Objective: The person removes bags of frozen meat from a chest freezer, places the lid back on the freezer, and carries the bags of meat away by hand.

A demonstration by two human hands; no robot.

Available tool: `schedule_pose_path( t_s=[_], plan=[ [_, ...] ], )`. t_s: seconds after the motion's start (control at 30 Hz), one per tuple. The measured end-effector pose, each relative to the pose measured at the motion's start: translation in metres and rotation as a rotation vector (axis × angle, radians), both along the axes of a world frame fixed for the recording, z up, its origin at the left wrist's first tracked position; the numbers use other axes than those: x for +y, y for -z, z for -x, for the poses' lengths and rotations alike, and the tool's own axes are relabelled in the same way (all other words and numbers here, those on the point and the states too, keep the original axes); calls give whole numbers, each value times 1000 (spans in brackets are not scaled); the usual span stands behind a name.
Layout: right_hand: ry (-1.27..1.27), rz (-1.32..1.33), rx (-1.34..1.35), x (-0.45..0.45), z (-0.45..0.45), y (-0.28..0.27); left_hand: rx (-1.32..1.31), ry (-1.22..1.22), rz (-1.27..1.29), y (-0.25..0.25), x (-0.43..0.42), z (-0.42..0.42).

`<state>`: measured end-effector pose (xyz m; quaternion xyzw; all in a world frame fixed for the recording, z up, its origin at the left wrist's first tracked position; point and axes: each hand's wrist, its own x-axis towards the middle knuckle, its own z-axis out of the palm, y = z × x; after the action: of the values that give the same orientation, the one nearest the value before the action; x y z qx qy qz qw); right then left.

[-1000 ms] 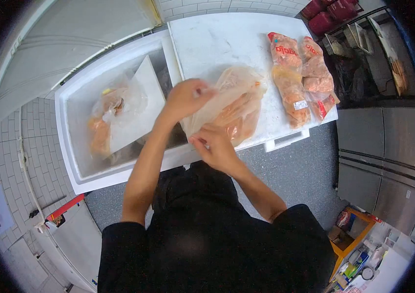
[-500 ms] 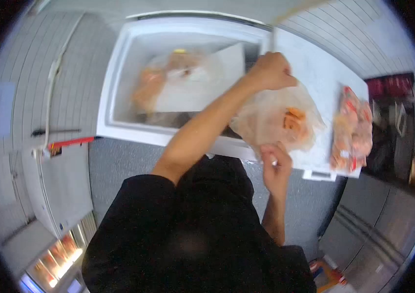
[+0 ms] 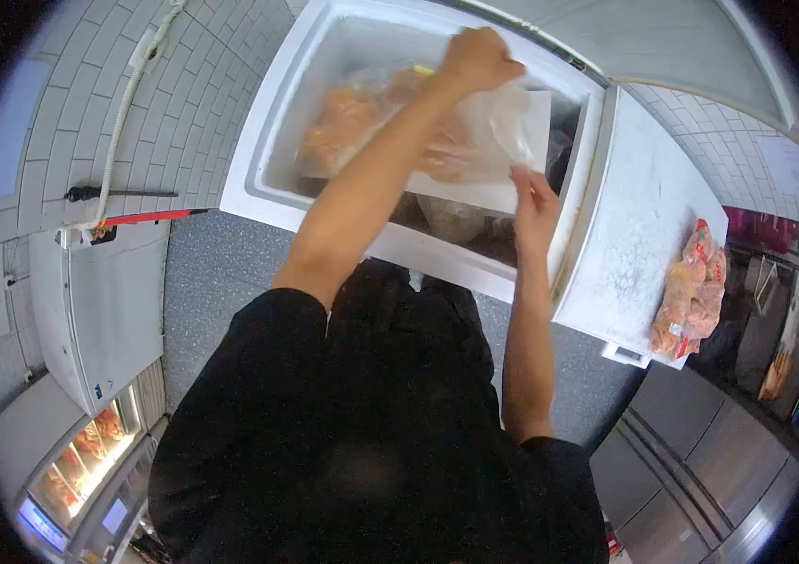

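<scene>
My left hand (image 3: 481, 61) is closed on the upper edge of a translucent plastic bag (image 3: 509, 120) above the open chest freezer (image 3: 268, 209). With its fingertips, my right hand (image 3: 537, 211) pinches the bag's near right edge. Pinkish-orange pieces (image 3: 448, 155) show through the plastic; their kind is unclear, and my left forearm hides part of the bag. Beneath it, a white board or carton flap (image 3: 539, 141) lies inside the freezer. To the left in the freezer is another clear bag of orange-pink pieces (image 3: 338, 122).
Right of the opening, a frosty white lid (image 3: 620, 216) carries bagged pink meat (image 3: 691, 296). A raised lid (image 3: 691, 42) stands behind. At left are a white appliance (image 3: 117, 315) and a lit display case (image 3: 85, 465). Steel doors (image 3: 672, 451) stand at lower right.
Both hands have carried the bag left from the white lid to over the freezer opening. The view has shifted, and the bagged meat on the lid stays put.
</scene>
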<state>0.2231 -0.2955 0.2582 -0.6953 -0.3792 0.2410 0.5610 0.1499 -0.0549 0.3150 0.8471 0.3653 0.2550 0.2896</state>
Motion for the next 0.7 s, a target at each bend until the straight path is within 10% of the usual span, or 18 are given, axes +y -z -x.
schedule_pose_path(
  t_s=[0.27,0.4,0.63,0.7],
  plan=[
    [-221,130,-34,52,42,23,158,-191,55,95,-57,148],
    [-251,-83,-306,72,20,-91,424,-69,218,251,-110,192],
    [480,-345,-1335,99,-57,-367,112,-216,176,180,-142,240],
    [215,-625,-1351,136,-74,-397,20,-224,219,174,-150,259]
  ],
)
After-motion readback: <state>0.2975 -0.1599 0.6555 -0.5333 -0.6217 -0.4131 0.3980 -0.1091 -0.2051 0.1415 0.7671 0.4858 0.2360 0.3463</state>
